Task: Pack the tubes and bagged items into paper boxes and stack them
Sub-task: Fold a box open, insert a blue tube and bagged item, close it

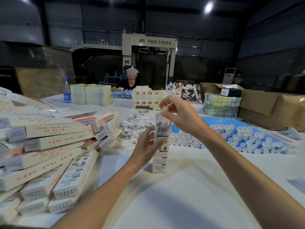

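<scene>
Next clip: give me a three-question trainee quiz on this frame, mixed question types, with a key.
1. True or false: the box held by the left hand stands upright.
2. On which side of that box do the blue tubes lie? A) left B) right C) under it
3. Fill in: the right hand pinches a small item at the box's ____ end.
Key: 1 true; 2 B; 3 top.
</scene>
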Demonstrator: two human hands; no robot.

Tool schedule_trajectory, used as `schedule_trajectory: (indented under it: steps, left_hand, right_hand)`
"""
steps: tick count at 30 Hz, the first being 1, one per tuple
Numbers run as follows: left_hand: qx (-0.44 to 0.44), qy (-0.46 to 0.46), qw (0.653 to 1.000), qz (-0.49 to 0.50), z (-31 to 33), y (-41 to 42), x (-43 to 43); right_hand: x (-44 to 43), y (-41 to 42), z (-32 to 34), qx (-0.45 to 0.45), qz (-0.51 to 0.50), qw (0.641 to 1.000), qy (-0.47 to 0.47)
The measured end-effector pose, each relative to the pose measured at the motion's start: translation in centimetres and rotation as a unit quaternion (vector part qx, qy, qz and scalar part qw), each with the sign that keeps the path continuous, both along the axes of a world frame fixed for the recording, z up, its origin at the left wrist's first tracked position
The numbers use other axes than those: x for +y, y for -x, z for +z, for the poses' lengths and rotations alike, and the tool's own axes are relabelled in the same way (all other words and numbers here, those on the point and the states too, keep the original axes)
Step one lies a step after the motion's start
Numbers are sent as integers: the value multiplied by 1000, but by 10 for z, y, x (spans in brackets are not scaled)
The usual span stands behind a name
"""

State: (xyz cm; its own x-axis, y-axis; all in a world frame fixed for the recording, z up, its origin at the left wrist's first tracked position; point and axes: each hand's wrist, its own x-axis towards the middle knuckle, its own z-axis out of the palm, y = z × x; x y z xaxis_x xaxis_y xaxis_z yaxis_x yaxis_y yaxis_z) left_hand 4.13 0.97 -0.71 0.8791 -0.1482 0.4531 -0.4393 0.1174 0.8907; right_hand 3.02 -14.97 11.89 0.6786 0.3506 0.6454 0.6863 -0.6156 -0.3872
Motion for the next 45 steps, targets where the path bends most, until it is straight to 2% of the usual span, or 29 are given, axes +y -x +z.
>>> schedule_trajectory:
  steps: [6, 12, 19, 24, 29, 36, 38, 41, 45]
  left_hand:
    - [-7, 1, 1000, -4, -1, 0, 0]
    - [4, 16, 1000, -14, 2, 2, 0]
    - [-1, 8, 1000, -9, 0, 1, 1]
    - [9, 7, 1000, 1, 0, 1, 0]
    - [12, 15, 1000, 5, 1, 1, -2]
    - [-35, -11, 999, 2, -2, -1, 1]
    - [-46, -26, 999, 2, -2, -2, 1]
    - [-61, -45, 997, 6, -3, -4, 1]
    - [-76, -53, 996, 11, -5, -6, 3]
  right_hand:
    - [6, -4, -13, -13, -12, 996, -83]
    - [4, -8, -18, -65, -54, 996, -37]
    - [-9, -7, -12, -72, -56, 994, -59]
    - [-10, -15, -18, -7, -57, 998, 20]
    - [-12, -18, -39, -55, -77, 993, 71]
    - [-22, -9, -73, -28, -58, 998, -8]
    - [-22, -7, -84, -18, -34, 995, -93]
    - [-20, -5, -96, 9, -18, 969, -246]
    - [-16, -8, -110, 26, 33, 976, -215]
